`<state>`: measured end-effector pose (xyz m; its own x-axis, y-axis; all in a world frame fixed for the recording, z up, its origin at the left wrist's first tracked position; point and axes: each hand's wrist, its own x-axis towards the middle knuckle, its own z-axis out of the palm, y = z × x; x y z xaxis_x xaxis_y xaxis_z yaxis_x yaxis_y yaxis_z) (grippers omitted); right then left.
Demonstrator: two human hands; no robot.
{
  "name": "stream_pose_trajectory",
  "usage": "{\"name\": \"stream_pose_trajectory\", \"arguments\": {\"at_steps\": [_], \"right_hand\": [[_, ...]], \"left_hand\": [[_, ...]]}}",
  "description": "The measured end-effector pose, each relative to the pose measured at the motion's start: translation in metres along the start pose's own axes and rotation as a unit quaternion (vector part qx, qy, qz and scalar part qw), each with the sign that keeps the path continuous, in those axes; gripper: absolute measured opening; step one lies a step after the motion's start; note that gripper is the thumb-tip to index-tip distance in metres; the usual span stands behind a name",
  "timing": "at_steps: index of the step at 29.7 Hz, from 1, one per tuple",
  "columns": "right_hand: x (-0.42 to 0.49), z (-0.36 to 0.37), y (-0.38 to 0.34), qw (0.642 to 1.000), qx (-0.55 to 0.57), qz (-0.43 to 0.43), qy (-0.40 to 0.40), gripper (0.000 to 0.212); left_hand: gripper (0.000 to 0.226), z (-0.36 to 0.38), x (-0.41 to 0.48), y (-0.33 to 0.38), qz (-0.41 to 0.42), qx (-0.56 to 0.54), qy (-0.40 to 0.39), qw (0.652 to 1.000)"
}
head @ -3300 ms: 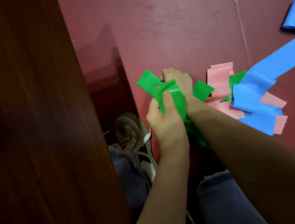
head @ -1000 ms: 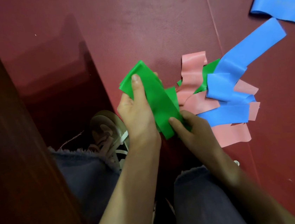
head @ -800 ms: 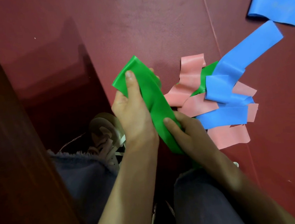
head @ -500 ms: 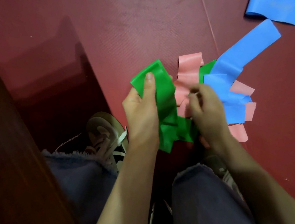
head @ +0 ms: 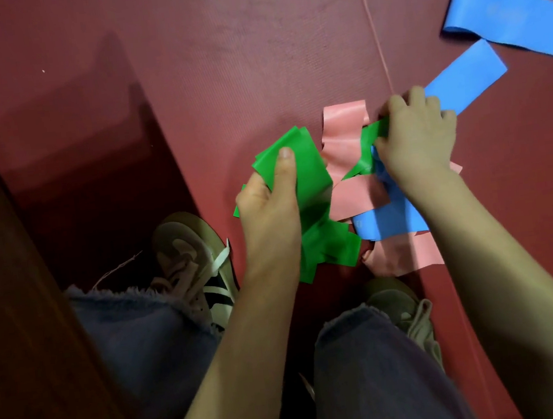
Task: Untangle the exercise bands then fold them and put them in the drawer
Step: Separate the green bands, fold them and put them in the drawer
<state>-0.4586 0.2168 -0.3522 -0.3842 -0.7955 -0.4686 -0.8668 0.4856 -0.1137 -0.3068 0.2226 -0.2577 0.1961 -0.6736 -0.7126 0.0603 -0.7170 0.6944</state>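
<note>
The left hand (head: 269, 206) grips a folded stack of the green band (head: 303, 185), thumb pressed on top. Just right of that stack, the right hand (head: 415, 138) pinches the band's loose end where it runs between the pink band (head: 346, 139) and the blue band (head: 460, 81) on the floor mat (head: 217, 61). Pulling hard could tighten the crossing, drag the pile along, or spring the folds open. No drawer is identifiable.
</note>
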Motion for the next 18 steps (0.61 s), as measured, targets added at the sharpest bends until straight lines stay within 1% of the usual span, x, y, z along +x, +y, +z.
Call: {"name": "stream_pose_trajectory", "arguments": {"at_steps": [1,3,5,8,9,11,14,16,17,18], "right_hand": [[-0.003,0.001,0.002,1.0,0.001,0.013,0.001,0.033],[-0.007,0.001,0.006,0.999,0.006,0.032,0.003,0.032],[-0.008,-0.001,0.01,0.999,0.019,0.041,0.014,0.026],[-0.011,-0.004,0.017,0.997,0.043,-0.01,0.058,0.017],[-0.012,-0.008,0.017,0.996,0.064,-0.031,0.061,0.014],[-0.016,-0.02,0.014,0.985,0.152,-0.068,0.039,0.011],[-0.023,-0.04,0.003,0.947,0.299,-0.119,0.003,0.01],[-0.027,-0.049,-0.004,0.917,0.379,-0.123,-0.022,0.008],[-0.029,-0.053,-0.008,0.892,0.437,-0.111,-0.038,0.011],[-0.031,-0.056,-0.011,0.859,0.5,-0.093,-0.055,0.015]], "left_hand": [[0.023,0.0,0.0,0.001,0.0,-0.001,0.002,1.0],[0.018,0.0,0.0,0.003,0.002,-0.006,0.001,1.0],[0.019,0.0,0.0,0.003,0.002,-0.006,0.005,1.0],[0.019,-0.001,0.001,0.001,-0.001,-0.007,0.018,1.0],[0.02,-0.002,0.001,0.001,-0.001,-0.005,0.024,1.0],[0.02,-0.002,0.001,-0.001,-0.002,-0.003,0.032,0.999],[0.02,-0.002,0.001,0.0,0.002,-0.003,0.037,0.999],[0.019,-0.003,0.002,0.001,0.008,-0.002,0.043,0.999],[0.019,-0.003,0.002,0.002,0.009,-0.003,0.045,0.999],[0.019,-0.002,0.003,0.002,0.009,-0.005,0.045,0.999]]}}
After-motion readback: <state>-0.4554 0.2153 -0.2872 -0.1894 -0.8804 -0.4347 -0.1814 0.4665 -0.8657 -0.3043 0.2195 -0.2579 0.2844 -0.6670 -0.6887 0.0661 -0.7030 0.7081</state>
